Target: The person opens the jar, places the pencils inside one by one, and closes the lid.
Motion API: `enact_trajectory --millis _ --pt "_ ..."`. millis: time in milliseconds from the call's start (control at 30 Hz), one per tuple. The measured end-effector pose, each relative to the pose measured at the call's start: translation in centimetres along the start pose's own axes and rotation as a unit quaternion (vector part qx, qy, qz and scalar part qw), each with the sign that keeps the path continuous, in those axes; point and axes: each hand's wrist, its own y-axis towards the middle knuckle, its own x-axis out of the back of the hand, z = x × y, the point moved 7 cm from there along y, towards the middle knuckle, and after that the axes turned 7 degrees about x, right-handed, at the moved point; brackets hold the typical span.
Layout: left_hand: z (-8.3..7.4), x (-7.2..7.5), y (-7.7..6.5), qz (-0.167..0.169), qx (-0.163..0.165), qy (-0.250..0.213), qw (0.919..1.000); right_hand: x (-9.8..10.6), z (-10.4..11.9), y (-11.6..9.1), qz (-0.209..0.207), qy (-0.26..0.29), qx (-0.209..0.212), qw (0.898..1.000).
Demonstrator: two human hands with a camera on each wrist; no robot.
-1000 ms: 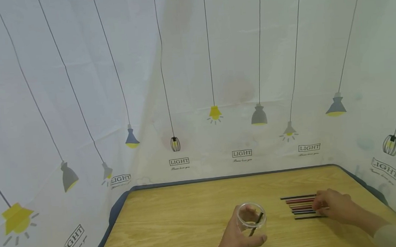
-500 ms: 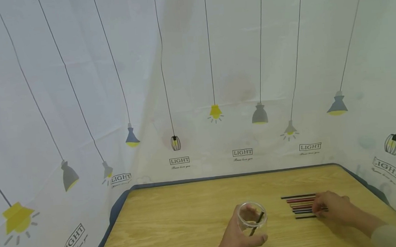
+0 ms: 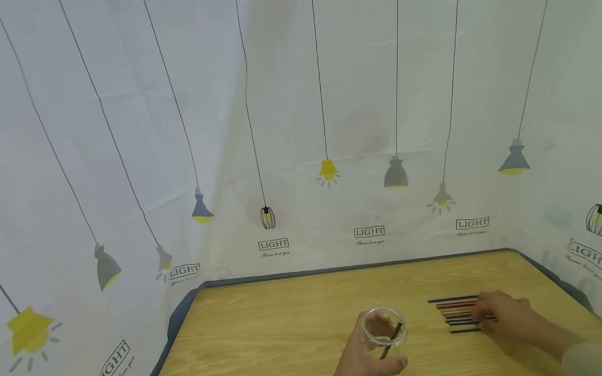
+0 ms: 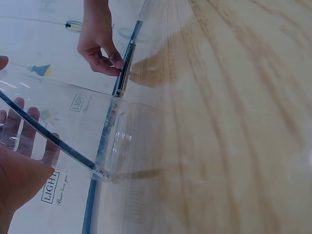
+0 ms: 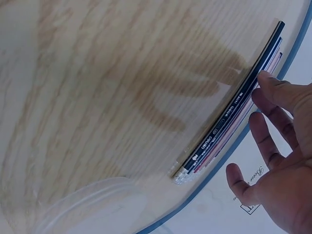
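At the near edge, the left hand [image 3: 355, 357] is wrapped round a clear jar [image 3: 385, 343], thumb along the near side and fingers behind the far wall, showing through it in the left wrist view. The jar's mouth faces up, and one dark pencil [image 3: 395, 332] leans inside. Farther off and to the right, the right hand [image 3: 505, 315] reaches in from a pale sleeve [image 3: 596, 360], palm down, fingers bent and thumb tip at a row of pencils [image 3: 455, 305]; whether it pinches one, I cannot tell. The two hands are well apart. The row lies side by side on the wooden table [image 3: 268, 328], right of the jar. Behind rises a white cloth [image 3: 295, 96] printed with hanging lamps [image 3: 395, 173].
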Motion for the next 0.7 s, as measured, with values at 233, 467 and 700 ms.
enact_trajectory --millis 233,467,700 --pt "-0.07 -0.10 -0.02 0.001 -0.002 0.001 1.0000 -0.30 -0.27 0.02 0.004 -0.014 -0.010 1.000" --pt "0.02 -0.12 0.04 0.003 -0.003 -0.005 1.0000 -0.20 -0.05 0.07 0.001 -0.011 -0.009 1.000" --pt "0.11 -0.08 0.06 0.002 -0.003 -0.005 1.0000 -0.43 -0.24 0.01 -0.013 -0.026 0.007 1.000"
